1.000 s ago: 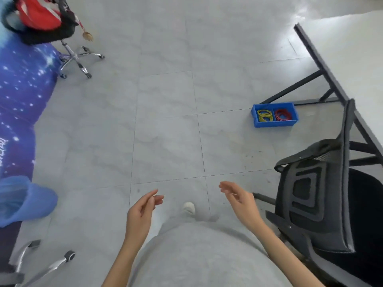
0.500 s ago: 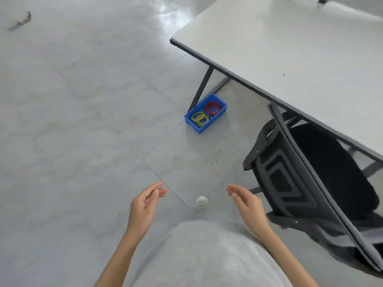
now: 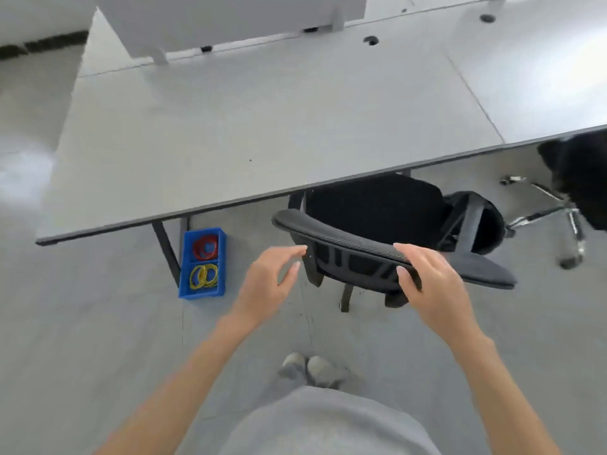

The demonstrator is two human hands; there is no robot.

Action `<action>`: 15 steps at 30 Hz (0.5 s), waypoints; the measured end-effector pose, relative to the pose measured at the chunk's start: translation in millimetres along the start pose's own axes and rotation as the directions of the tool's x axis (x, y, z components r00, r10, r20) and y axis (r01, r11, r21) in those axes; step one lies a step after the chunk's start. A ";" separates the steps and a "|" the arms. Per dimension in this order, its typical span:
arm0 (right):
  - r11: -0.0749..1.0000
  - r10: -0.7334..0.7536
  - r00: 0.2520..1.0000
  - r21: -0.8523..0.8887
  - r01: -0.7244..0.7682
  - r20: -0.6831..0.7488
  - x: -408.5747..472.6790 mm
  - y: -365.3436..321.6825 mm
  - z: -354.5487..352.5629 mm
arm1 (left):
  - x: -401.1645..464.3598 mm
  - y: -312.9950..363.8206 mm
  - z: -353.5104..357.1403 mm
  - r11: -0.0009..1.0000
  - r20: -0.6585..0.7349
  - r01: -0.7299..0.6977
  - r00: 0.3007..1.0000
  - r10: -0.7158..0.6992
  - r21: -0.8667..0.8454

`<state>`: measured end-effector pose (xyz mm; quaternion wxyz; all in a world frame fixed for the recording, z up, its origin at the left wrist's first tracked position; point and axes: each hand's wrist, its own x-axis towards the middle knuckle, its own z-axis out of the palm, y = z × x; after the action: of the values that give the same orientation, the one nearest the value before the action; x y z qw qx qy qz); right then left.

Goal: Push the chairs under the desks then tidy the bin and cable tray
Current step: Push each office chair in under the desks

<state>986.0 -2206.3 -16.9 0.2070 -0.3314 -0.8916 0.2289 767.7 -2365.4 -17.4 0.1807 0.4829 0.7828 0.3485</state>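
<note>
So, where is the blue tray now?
The blue tray sits on the floor at left, beside the desk leg, left of the chair.

1. Floor [image 3: 98,339]: pale grey tiles with thin joints; a bright glare patch at the far left.
2. Table [image 3: 262,126]: grey top with a dark front edge, standing on the floor on dark legs; a divider panel [image 3: 230,18] stands along its back, and a round cable hole [image 3: 371,40] shows near it.
3. Blue tray [image 3: 203,263] on the floor, just beside a table leg [image 3: 166,251]; far compartment holds red bands [image 3: 206,247]; near compartment holds yellow bands [image 3: 203,276].
4. Black chair [image 3: 377,224] on the floor, seat partly under the table edge.
5. Second chair [image 3: 558,218] at far right; chrome base on the floor.
</note>
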 end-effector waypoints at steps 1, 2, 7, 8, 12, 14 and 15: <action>0.995 0.018 1.000 -0.101 -0.016 0.016 -4.7 10.5 -2.7 | 18.0 -1.0 3.9 0.992 0.061 -0.100 0.994 0.095 0.075; 0.980 0.050 0.998 -0.192 -0.040 0.047 -9.5 21.9 -3.4 | 35.1 -0.3 8.8 0.969 0.126 -0.199 0.975 0.182 0.145; 0.902 0.198 0.978 -0.402 -0.156 0.063 -27.5 57.6 8.7 | 86.7 5.5 47.6 0.783 0.461 -0.529 0.813 0.357 0.327; 0.891 0.200 0.979 -0.422 -0.164 0.044 -28.7 58.2 13.9 | 90.3 2.9 53.5 0.774 0.497 -0.527 0.806 0.322 0.352; 0.872 0.196 0.979 -0.446 -0.200 -0.056 -27.8 50.0 23.6 | 96.5 0.2 62.8 0.739 0.425 -0.450 0.872 0.243 0.501; 0.865 0.211 0.974 -0.447 -0.227 -0.086 -23.9 47.7 21.4 | 97.7 2.8 63.4 0.712 0.410 -0.409 0.893 0.184 0.571; 0.861 0.223 0.971 -0.450 -0.238 -0.087 -20.4 48.5 19.1 | 98.2 3.2 63.2 0.689 0.417 -0.407 0.894 0.165 0.600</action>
<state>1014.2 -2192.7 -63.2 0.1085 -0.4782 -0.8710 0.0306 762.8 -2254.4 -53.6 0.0648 0.6837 0.7266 -0.0202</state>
